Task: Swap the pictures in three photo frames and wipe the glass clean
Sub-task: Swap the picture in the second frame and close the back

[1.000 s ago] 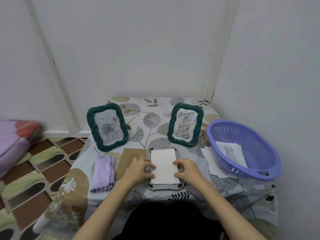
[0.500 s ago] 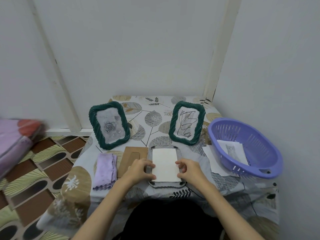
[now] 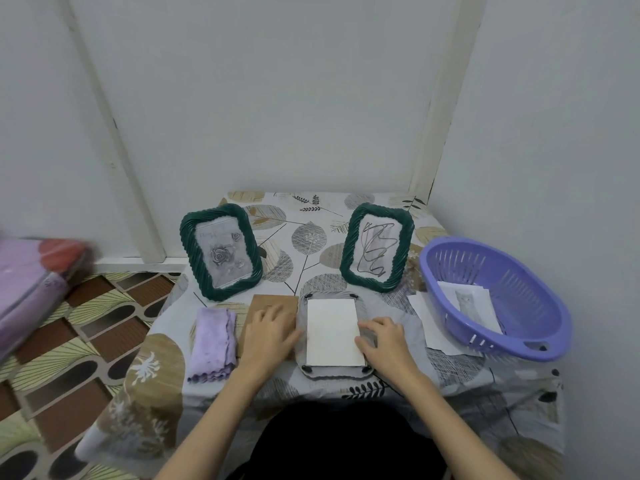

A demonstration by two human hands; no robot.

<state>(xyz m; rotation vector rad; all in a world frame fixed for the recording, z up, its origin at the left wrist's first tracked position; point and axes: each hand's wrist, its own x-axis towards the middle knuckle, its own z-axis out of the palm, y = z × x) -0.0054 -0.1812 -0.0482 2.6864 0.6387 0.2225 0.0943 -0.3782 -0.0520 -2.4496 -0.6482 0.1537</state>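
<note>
Green rope-textured frames stand upright at the back of the surface (image 3: pixel 311 216): the left frame (image 3: pixel 220 251), holding a rose print, sits left of centre, and the right frame (image 3: pixel 376 247), holding a scribble drawing, sits right of centre, with a bare strip of leaf-patterned cloth between them. Two white walls meet behind the surface, closing off the top and right of the picture. At lower centre the third frame (image 3: pixel 334 336) lies face down near the front edge, with a white sheet (image 3: pixel 333 332) resting inside its back and black clips at its corners. A brown backing board (image 3: pixel 268 306) lies just left of it, and a folded lilac cloth (image 3: pixel 213 342) lies further left, close to the surface's left edge. At the right edge a purple basket (image 3: pixel 502 265) holds a cat picture (image 3: pixel 465 301); loose papers (image 3: pixel 424 317) lie partly under it.

The left hand (image 3: pixel 268 336) rests flat on the backing board, fingers fairly straight and slightly spread, its side just beside the face-down frame. The right hand (image 3: pixel 382 337) has its fingers bent, tips touching the right edge of the white sheet and the frame's rim; whether it is pinching the sheet I cannot tell. Patterned floor (image 3: pixel 69 341) fills the lower left.
</note>
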